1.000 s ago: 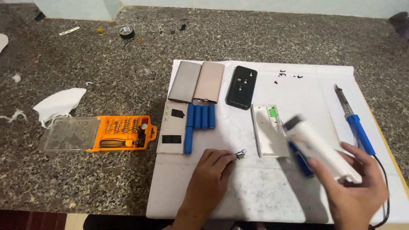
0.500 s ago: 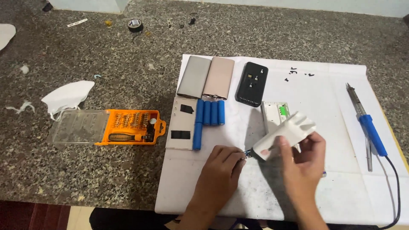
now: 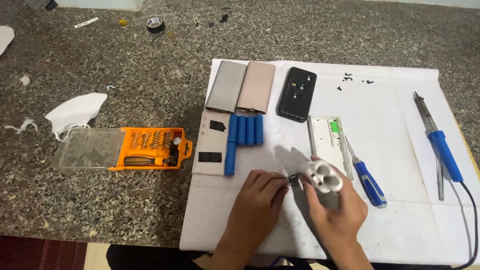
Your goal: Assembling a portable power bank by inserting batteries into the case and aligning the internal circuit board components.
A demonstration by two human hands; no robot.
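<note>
Underneath, a speckled granite counter (image 3: 125, 60) carries a white paper sheet (image 3: 390, 100). Near the sheet's front edge, the right hand (image 3: 340, 215) wraps a smooth white plastic case (image 3: 324, 177), its open end up. The left hand (image 3: 257, 200) pinches a small metal piece (image 3: 291, 178) just beside it. Blue cylindrical batteries (image 3: 246, 131) lie behind.

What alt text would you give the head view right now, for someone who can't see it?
Two bare hands work over a white sheet on a granite table: the right hand holds a white casing end-on, the left hand pinches a small metal part beside it. Blue cells, a blue screwdriver and an orange bit set lie nearby.
</note>
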